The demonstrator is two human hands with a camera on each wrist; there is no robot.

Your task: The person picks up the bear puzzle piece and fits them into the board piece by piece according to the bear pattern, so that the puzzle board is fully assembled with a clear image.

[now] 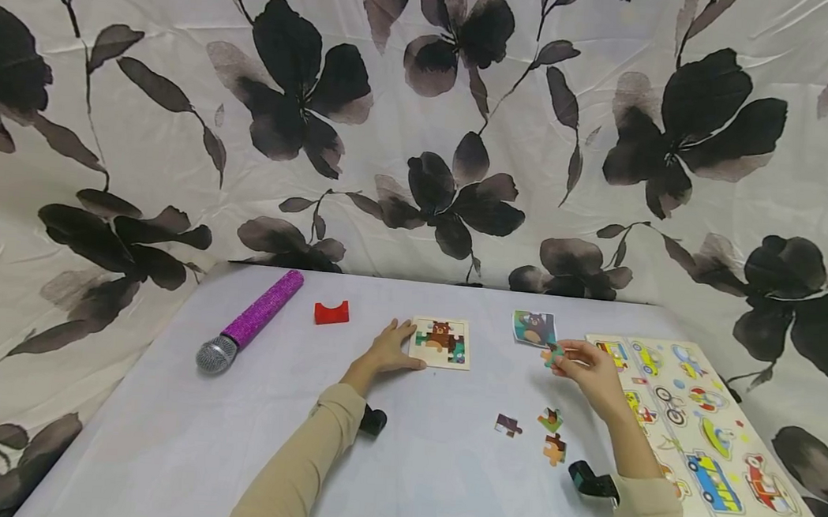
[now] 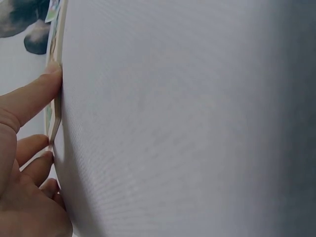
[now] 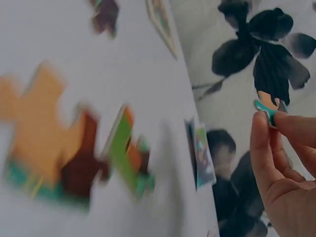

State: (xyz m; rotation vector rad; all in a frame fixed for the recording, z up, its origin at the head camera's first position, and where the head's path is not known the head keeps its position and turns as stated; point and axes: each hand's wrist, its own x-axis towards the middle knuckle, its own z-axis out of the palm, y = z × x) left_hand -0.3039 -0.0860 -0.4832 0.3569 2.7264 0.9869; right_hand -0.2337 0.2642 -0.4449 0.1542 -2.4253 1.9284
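Observation:
A small square puzzle board (image 1: 458, 361) with a brown bear picture, partly filled in, lies on the table. My left hand (image 1: 387, 348) holds it at the left side, fingers at the upper left edge and thumb along the near edge. In the left wrist view the thumb (image 2: 37, 94) meets the board's rim. My right hand (image 1: 595, 376) is raised at the right, pinching a teal and orange puzzle piece (image 3: 269, 111) between thumb and fingertips. Below it lie loose puzzle pieces: a purple-brown one (image 1: 508, 425), a green one (image 1: 550, 419) and an orange one (image 1: 555, 449).
Behind the right hand lies a bear picture card (image 1: 534, 327). A large board (image 1: 719, 499) with vehicle pictures covers the table's right side. A purple glitter microphone (image 1: 261, 312) and a red block (image 1: 331, 313) lie at the left. A floral cloth (image 1: 464, 135) hangs behind.

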